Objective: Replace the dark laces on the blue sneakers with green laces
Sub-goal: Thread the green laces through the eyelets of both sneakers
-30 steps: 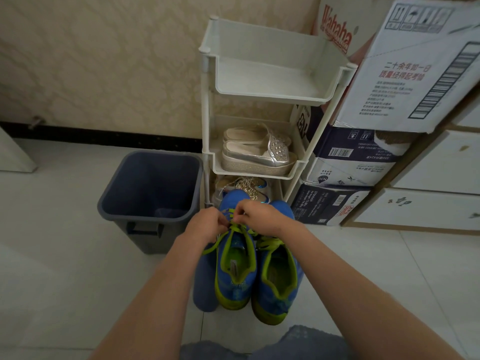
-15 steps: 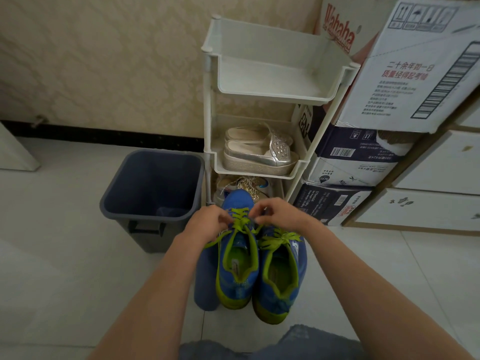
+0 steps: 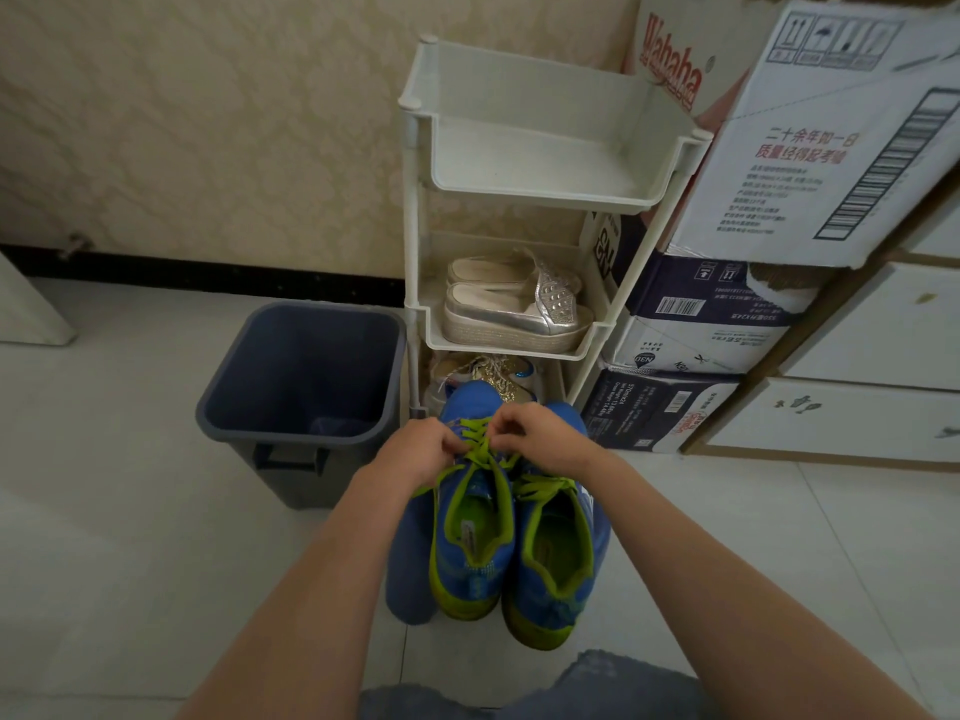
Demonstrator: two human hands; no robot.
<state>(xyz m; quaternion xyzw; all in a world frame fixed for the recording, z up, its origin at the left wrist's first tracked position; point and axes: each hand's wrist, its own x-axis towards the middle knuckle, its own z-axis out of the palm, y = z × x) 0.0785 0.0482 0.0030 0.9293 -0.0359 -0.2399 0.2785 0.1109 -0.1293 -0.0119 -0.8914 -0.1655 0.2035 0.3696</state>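
Denim knee (image 3: 545, 693) at the bottom edge. Blue sneakers side by side on the tiled floor (image 3: 130, 563), heels toward me: left sneaker (image 3: 470, 563), right sneaker (image 3: 558, 579), both threaded with green laces (image 3: 480, 449). Left hand (image 3: 421, 452) and right hand (image 3: 545, 436) sit over the left sneaker's upper eyelets, fingers curled, each pinching the green lace from its own side, knuckles close. Right sneaker's lace lies bunched over its tongue. Grey bin (image 3: 301, 366) further left. White plastic rack (image 3: 519, 148) just past the toes: gold glitter shoes (image 3: 488, 371) on the bottom tier, silver platform shoes (image 3: 514, 314) on the middle tier. Cardboard boxes (image 3: 831, 148) stacked right of the rack
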